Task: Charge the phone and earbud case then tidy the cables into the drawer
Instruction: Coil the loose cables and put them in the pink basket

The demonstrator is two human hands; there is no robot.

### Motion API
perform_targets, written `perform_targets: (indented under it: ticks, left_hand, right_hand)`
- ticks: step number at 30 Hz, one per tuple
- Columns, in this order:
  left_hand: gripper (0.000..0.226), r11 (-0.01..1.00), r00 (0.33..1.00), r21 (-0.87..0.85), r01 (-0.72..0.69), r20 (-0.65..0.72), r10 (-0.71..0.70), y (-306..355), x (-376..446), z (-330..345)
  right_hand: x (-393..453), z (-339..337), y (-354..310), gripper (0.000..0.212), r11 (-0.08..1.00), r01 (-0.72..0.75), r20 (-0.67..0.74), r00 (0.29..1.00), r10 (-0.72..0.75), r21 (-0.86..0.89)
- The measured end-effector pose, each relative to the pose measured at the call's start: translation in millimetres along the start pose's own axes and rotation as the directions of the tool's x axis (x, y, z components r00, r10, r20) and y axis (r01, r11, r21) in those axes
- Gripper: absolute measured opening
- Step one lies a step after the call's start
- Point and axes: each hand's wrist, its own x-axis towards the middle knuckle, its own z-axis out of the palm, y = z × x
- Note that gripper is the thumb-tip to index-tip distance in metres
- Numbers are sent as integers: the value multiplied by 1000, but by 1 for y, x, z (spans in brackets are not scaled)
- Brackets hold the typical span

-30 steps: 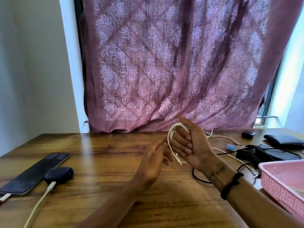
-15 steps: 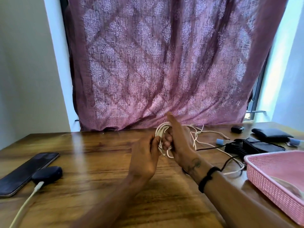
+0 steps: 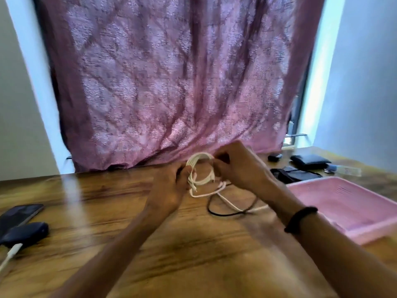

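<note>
Fingers of the left hand are curled round one side of a coiled white cable, and the other side of the coil is pinched by the right hand, so the loops are gripped from both sides just right of the frame's centre. The coil is held up a bit above the counter, right in front of the curtain's bottom edge. A loose tail of the same white cable is trailed down onto the wood below the right wrist, where it's crossed by a thin black cable lying in a loop. Everything's kinda motion-blurred, so the plug ends can't be made out.

A black band is worn on the right wrist. Just beside that forearm, at the right edge of the frame, a pink perforated tray is set on the counter. Behind the tray, in the upper right part of the counter, a few dark items are scattered: a flat black bundle, a dark wallet-like thing and a small black block.

Way over at the lower left edge, well apart from the hands, a dark phone is laid flat, with a dark earbud case touching its near end. A white charging lead is seen plugged into the case.

The whole back of the frame is filled by a pink patterned curtain.
</note>
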Motion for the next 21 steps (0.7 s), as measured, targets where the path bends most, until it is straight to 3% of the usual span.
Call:
perform_targets:
  ticks: [3,6,8,11,15,18,21]
  left_hand:
    - [25,997,999,-58,45,1,-45,52,29,41]
    - [22,949,983,-267,166,127,-136,107,57,104]
    - [26,927,962,-300,223,221,-160,138,61,140]
    - [37,973,934,-145,181,334,-124,177,48,183]
    - [32,980,788,52,191,587,-185,189,29,224]
    - [28,957,738,277,81,629,-244,192,22,240]
    - [31,927,719,372,44,632,-288,196,18,241]
  right_hand:
    - [0,-55,25,28,986,-97,-92,992,85,-134]
    - [-10,-116,67,23,929,-248,-173,963,205,-275]
    - [-25,-151,87,23,889,-315,-143,948,283,-332]
    - [-52,-188,123,24,824,-385,-34,912,409,-415]
    - [-83,-193,160,9,800,-395,204,827,523,-451]
    - [-95,-186,173,9,777,-310,223,841,492,-548]
    - [-98,-173,173,23,746,-199,206,888,412,-636]
